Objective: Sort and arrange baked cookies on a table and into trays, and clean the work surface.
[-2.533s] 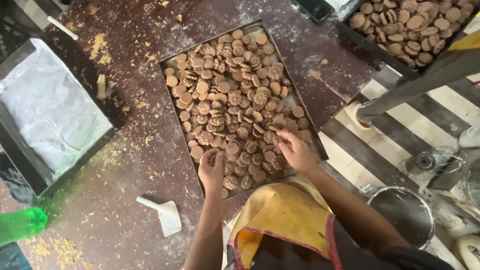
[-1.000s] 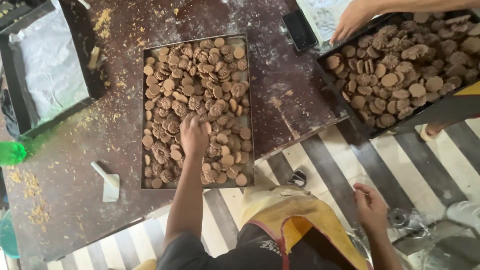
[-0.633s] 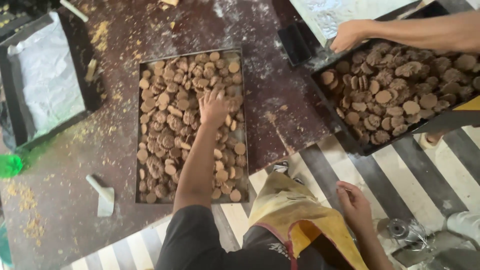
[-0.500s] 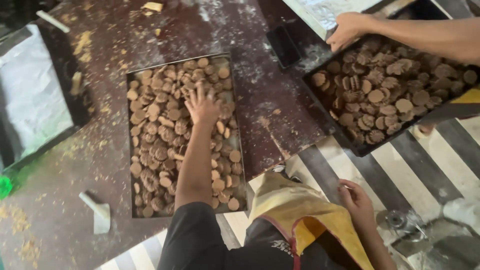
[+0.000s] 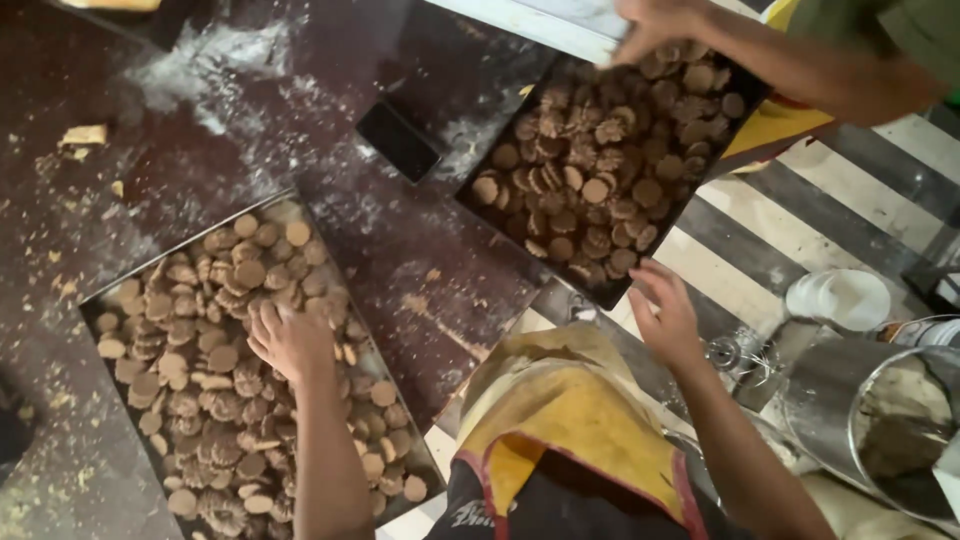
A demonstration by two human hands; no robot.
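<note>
Resting flat, the left hand (image 5: 290, 343) lies palm down with fingers spread on a heap of round brown biscuits (image 5: 215, 365) filling a shallow metal tray (image 5: 352, 335) on the dark, crumb-strewn table (image 5: 400, 255); its grip is open and closes on nothing. The biscuits look light, dry and brittle, likely to crack if squeezed, so each is best taken by its edge. The tray looks stiff and is best lifted by its rim. The right hand (image 5: 665, 315) hovers open, fingers curled, just beside the near corner of a second tray of biscuits (image 5: 600, 175); whether it touches the rim is hard to tell. Another person's hand (image 5: 655, 25) reaches in at that tray's far edge, blurred. A small black slab (image 5: 398, 140) lies between the trays. A yellow apron (image 5: 570, 420) hides the table edge, and a steel pot (image 5: 880, 420) is cut off at right
</note>
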